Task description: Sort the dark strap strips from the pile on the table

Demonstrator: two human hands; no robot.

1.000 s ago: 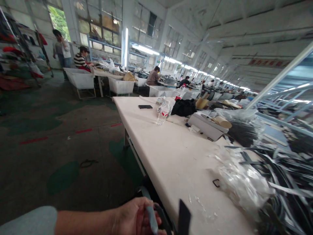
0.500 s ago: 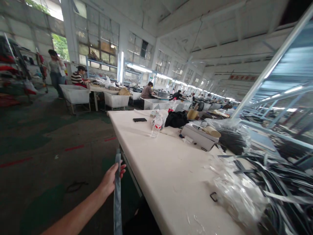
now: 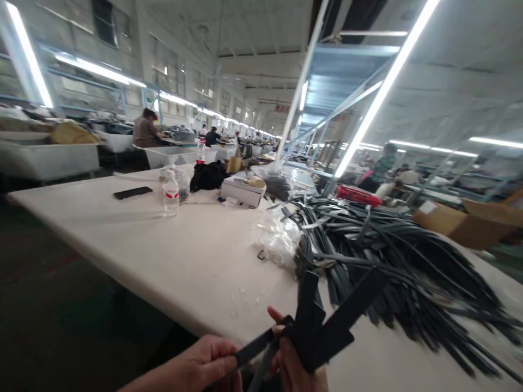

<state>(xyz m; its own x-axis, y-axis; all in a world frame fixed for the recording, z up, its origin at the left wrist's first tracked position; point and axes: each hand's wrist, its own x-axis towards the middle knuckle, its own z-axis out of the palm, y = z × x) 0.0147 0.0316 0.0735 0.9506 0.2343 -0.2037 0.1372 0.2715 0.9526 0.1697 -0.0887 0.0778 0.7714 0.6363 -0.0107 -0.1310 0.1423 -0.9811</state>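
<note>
Straps, dark and flat, are held at the near counter edge by both hands. The left hand is closed on the thin end of a dark strap; its fingers are curled tight round it. The right hand grips a bunch of wider strap pieces that fan up and to the right, w/ the thumb pressed on top. Both grips are narrow, holding the straps; nothing is loose in either hand as far as can be seen.

Risks, judged from this frame only:
- The fanned pieces are pinched at one end only, so one could slide out if the thumb pressure is eased, and drop off the counter edge to the floor, since the hands sit right at or past that edge.
- The big strap pile lies near, to the right; a raised end could snag in it and drag the tangle.
- The clear plastic bag and the small black buckle just beside it could be swept off by a swinging strap.
- The picture is blurred, so exact strap count and overlap can't be told; a mismatch in alignment could go unnoticed.

Farther off, well apart from the hands, a water bottle, a phone and a white box stand on the counter; other people are seated at rows behind.
</note>
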